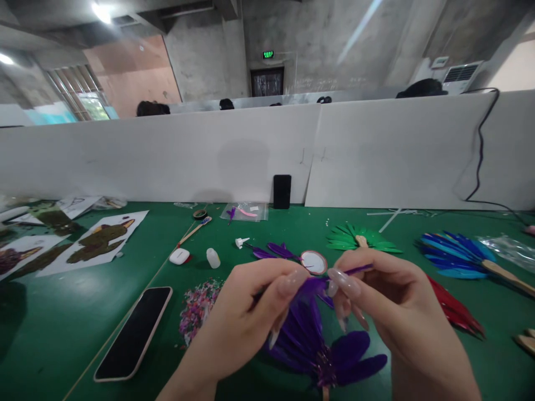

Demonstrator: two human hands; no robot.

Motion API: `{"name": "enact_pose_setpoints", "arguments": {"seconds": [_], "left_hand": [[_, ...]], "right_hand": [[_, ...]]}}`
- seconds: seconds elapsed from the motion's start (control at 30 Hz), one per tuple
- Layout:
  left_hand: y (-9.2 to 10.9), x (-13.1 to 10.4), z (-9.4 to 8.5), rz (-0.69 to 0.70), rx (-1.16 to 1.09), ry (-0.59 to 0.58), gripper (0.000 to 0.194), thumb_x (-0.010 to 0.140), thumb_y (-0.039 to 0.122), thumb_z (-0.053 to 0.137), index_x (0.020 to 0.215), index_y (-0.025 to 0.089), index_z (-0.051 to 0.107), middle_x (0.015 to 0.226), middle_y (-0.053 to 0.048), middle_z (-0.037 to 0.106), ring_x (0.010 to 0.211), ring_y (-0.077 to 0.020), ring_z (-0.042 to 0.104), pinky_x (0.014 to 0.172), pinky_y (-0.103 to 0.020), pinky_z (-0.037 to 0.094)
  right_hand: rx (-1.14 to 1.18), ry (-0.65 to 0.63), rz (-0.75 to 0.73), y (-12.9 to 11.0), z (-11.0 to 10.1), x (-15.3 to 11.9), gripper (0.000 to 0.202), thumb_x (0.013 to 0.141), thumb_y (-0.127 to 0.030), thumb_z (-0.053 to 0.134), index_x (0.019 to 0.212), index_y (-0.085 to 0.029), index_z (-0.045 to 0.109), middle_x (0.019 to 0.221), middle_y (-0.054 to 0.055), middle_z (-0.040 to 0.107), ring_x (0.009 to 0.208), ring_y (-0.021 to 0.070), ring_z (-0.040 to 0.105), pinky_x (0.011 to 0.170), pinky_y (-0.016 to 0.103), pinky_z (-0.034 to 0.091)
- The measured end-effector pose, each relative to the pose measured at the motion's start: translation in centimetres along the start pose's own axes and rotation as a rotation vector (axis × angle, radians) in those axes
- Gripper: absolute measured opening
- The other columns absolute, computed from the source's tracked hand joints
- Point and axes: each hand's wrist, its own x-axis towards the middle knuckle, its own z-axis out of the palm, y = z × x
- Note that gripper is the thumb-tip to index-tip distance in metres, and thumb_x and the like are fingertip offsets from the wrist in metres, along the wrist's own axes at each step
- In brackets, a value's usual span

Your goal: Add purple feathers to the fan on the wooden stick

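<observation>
My left hand and my right hand are both closed in a pinch, thumb against finger, their tips close together. Between them runs a thin purple feather, whose end sticks out past my right fingertips. Below them, a fan of purple feathers lies on the table, set around a wooden stick with glittery bits at the join. Partly behind my fingers is a small white disc with a reddish rim. Several loose purple feathers lie beside it.
On the green table lie a phone, a pile of colourful bits, a small white bottle, and a brush. Green, blue and red feathers lie rightward. A white partition stands behind.
</observation>
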Motion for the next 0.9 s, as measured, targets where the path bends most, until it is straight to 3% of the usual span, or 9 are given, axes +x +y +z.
{"name": "enact_pose_setpoints", "arguments": {"seconds": [0.1,0.23,0.43,0.6,0.8,0.9], "left_hand": [[0.0,0.4,0.1,-0.205,-0.241,-0.070,0.031,0.089,0.044,0.051,0.074,0.017,0.060,0.047,0.007,0.040,0.037,-0.0044,0.034,0.033,-0.015,0.026],[0.0,0.6,0.6,-0.309,-0.472,-0.094,0.030,0.083,0.046,0.060,0.072,0.018,0.055,0.045,0.008,0.036,0.035,-0.0031,0.030,0.031,-0.014,0.021],[0.1,0.5,1.3,-0.343,-0.544,-0.100,0.031,0.082,0.046,0.060,0.071,0.017,0.054,0.045,0.008,0.039,0.034,-0.0021,0.030,0.030,-0.013,0.019],[0.1,0.4,1.6,-0.322,-0.548,-0.081,0.031,0.083,0.045,0.060,0.071,0.017,0.054,0.045,0.009,0.037,0.034,-0.0024,0.030,0.030,-0.014,0.018],[0.0,0.3,1.9,-0.330,-0.556,-0.094,0.029,0.083,0.043,0.061,0.072,0.017,0.055,0.046,0.008,0.036,0.035,-0.0026,0.030,0.031,-0.014,0.020],[0.0,0.4,1.9,-0.337,-0.558,-0.077,0.032,0.083,0.046,0.059,0.071,0.017,0.053,0.045,0.009,0.035,0.035,-0.0026,0.029,0.031,-0.014,0.019]], "right_hand": [[0.053,0.006,-0.027,0.0,0.3,-0.2,0.007,0.075,-0.025,0.073,0.073,-0.020,0.067,0.056,-0.002,0.061,0.046,0.0095,0.055,0.041,0.018,0.045],[0.123,-0.082,-0.048,0.0,0.6,-0.3,0.014,0.073,-0.024,0.074,0.064,-0.020,0.063,0.057,-0.003,0.056,0.042,0.0071,0.047,0.038,0.019,0.040],[0.219,-0.225,0.029,0.3,0.6,-0.2,0.023,0.070,-0.029,0.073,0.059,-0.021,0.055,0.054,-0.004,0.048,0.046,0.0085,0.045,0.042,0.019,0.039],[0.312,-0.266,0.228,0.8,0.7,-0.4,0.030,0.065,-0.038,0.075,0.056,-0.021,0.050,0.053,-0.004,0.043,0.040,0.0081,0.040,0.037,0.021,0.034],[0.320,-0.154,0.304,0.8,0.4,-0.3,0.027,0.055,-0.035,0.081,0.064,-0.020,0.060,0.059,-0.003,0.051,0.047,0.0081,0.043,0.042,0.019,0.037],[0.365,-0.170,0.416,0.1,0.4,-0.4,0.025,0.054,-0.031,0.081,0.063,-0.019,0.061,0.054,-0.004,0.050,0.044,0.0063,0.041,0.043,0.018,0.036]]}}
